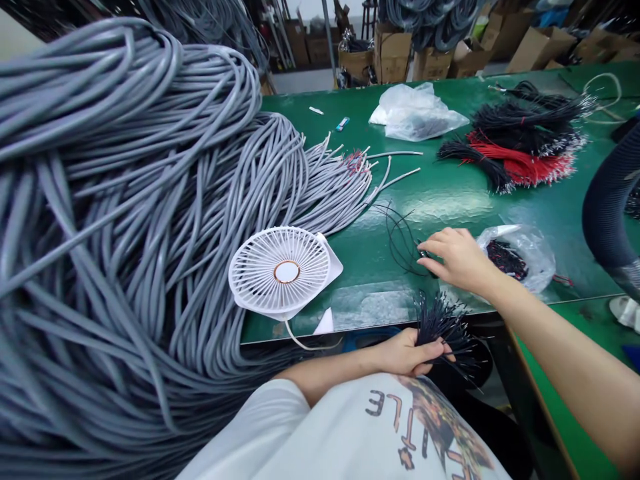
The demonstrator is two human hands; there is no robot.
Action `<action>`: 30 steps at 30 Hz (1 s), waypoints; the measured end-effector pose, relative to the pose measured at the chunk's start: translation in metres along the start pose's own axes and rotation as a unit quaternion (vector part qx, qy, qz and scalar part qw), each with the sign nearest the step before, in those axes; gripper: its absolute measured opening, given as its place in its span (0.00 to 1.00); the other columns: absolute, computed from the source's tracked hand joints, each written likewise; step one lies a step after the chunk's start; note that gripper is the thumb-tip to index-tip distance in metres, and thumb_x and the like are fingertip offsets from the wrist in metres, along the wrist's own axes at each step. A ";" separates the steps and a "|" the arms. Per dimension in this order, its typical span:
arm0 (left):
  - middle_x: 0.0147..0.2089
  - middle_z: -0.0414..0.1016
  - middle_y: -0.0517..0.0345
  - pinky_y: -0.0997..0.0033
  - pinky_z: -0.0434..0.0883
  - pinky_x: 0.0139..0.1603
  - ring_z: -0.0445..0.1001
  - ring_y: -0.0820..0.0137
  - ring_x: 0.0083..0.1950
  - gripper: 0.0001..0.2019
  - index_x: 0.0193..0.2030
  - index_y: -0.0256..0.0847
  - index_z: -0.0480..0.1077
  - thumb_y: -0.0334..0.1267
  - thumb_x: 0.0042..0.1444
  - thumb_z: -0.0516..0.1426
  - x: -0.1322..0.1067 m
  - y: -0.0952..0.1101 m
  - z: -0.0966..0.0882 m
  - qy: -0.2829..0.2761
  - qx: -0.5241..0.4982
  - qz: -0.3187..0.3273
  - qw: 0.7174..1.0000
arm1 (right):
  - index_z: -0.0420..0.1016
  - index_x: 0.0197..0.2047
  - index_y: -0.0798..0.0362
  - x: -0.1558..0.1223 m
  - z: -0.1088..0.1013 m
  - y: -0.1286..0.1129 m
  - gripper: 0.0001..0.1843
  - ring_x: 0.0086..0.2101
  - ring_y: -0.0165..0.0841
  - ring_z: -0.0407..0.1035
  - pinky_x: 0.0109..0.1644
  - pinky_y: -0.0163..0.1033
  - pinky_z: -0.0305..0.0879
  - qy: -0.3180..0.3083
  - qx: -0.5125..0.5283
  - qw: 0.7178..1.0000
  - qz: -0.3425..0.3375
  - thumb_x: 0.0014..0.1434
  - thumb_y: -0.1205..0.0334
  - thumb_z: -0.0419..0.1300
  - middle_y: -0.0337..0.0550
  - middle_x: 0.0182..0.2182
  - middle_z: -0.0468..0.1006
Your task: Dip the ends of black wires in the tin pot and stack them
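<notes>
My left hand (411, 353) is closed around a bundle of thin black wires (443, 327), held in front of my shirt at the table's near edge. The wires' pale tips fan upward and to the right. Over the table, my right hand (457, 259) has its thumb and fingers pinched on the ends of a few loose black wires (397, 233). Those wires curl across the green surface to its left. Just right of this hand lies an open clear plastic bag (537, 257) with small dark and red wire pieces in it.
Thick grey cables (200, 167) heap over the left side. A white fan (280, 273) stands beside them. Farther back on the green table (330, 103) are a white plastic bag (417, 113) and black and red wire bundles (530, 160). A dark flexible hose (607, 193) rises at right.
</notes>
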State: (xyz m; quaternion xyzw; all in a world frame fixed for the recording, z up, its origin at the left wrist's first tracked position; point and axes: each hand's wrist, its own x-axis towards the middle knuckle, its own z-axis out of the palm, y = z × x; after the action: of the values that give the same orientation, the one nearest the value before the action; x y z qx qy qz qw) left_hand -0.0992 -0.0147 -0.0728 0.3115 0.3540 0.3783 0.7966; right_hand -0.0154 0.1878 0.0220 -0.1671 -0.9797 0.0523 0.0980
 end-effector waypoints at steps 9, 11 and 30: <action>0.17 0.58 0.71 0.76 0.47 0.18 0.51 0.80 0.15 0.34 0.50 0.30 0.71 0.65 0.57 0.58 0.005 0.009 0.007 -0.006 0.008 0.012 1.000 | 0.77 0.48 0.48 -0.120 -0.072 -0.043 0.12 0.39 0.40 0.73 0.44 0.46 0.68 0.119 0.126 0.983 0.062 0.63 0.70 0.61 0.45 0.38 0.80; 0.15 0.56 0.72 0.76 0.47 0.17 0.51 0.80 0.14 0.33 0.47 0.31 0.71 0.66 0.57 0.58 0.009 0.014 0.012 -0.014 0.014 0.012 1.000 | 0.76 0.49 0.49 -0.146 -0.069 -0.058 0.13 0.39 0.39 0.72 0.42 0.45 0.68 0.109 0.122 0.983 0.080 0.63 0.72 0.61 0.46 0.38 0.79; 0.19 0.57 0.70 0.77 0.48 0.19 0.51 0.82 0.17 0.26 0.36 0.36 0.67 0.62 0.57 0.60 0.038 -0.001 0.049 -0.082 0.055 -0.001 0.995 | 0.78 0.49 0.54 -0.219 -0.027 -0.105 0.11 0.51 0.44 0.70 0.61 0.57 0.60 0.175 -0.032 0.963 0.202 0.64 0.71 0.60 0.51 0.46 0.81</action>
State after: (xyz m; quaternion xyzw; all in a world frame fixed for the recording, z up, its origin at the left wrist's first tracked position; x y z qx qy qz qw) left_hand -0.0420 0.0046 -0.0589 0.3845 0.3075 0.3310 0.8050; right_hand 0.1591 0.0171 0.0243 -0.3714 -0.8942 0.0099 0.2497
